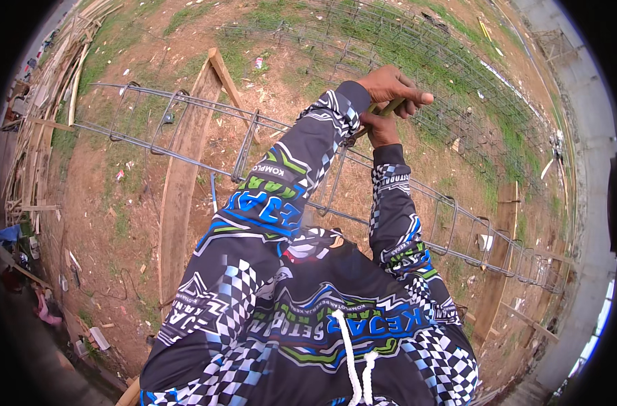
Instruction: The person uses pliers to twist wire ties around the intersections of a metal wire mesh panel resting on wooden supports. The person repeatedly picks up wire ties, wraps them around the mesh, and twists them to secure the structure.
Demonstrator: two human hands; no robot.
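Outdoors, grass-patched soil (pixel 132 264) underlies a steel rebar frame (pixel 238 178) running left to lower right; upper centre, left hand (pixel 388 86) and right hand (pixel 384 132) together grip a greenish-handled tool (pixel 391 107), slanting up-right.

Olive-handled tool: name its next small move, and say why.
Probably give the olive-handled tool a slight turn: the left hand and right hand both seem closed on it, and its lower end appears close to the steel cage, though contact is hidden.
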